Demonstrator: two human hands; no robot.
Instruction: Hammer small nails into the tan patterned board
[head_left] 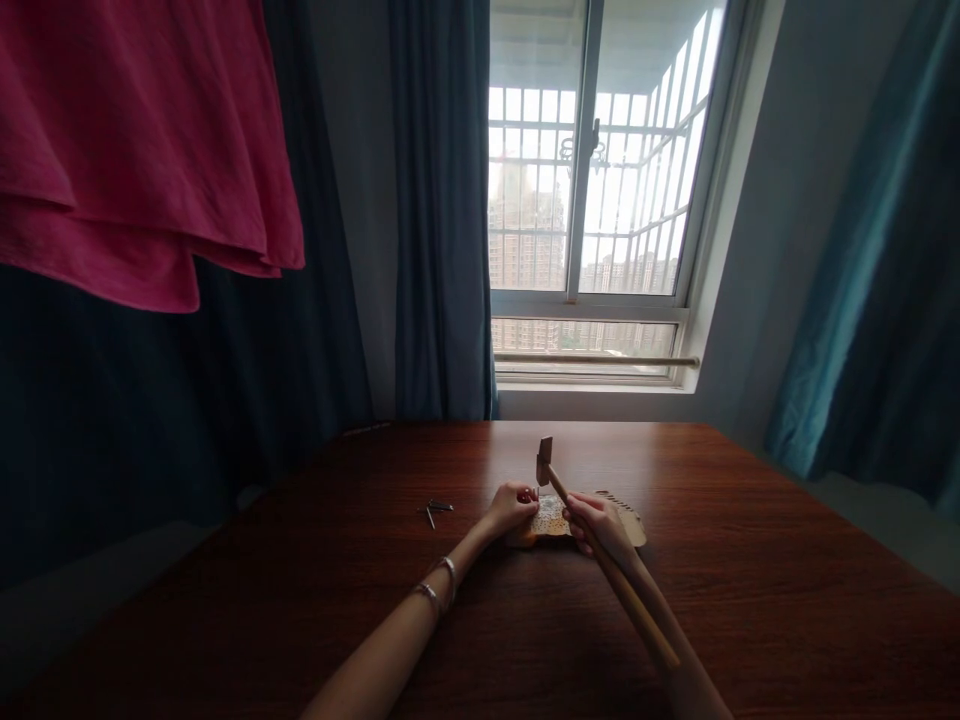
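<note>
- Head view: a long, light-brown wooden-handled hammer (pixel 619 582) slants over the tabletop (pixel 480 630), its blocky head pointing toward the far edge.
- The right hand (pixel 602 522) is wrapped firmly around the handle, toward the head end.
- A pale, speckled board with a notched, comb-like right part (pixel 553 515) lies roughly midway between the tabletop's left and right edges.
- The left hand (pixel 514 508) curls its fingers at the board's left end, beside a thin upright piece; whether they clamp it, I cannot tell.
- Several thin, dark metal nails (pixel 433 511) lie loose toward the tabletop's left edge, near the left hand.
- Two silver-coloured bangles (pixel 448 572) circle the left wrist.
</note>
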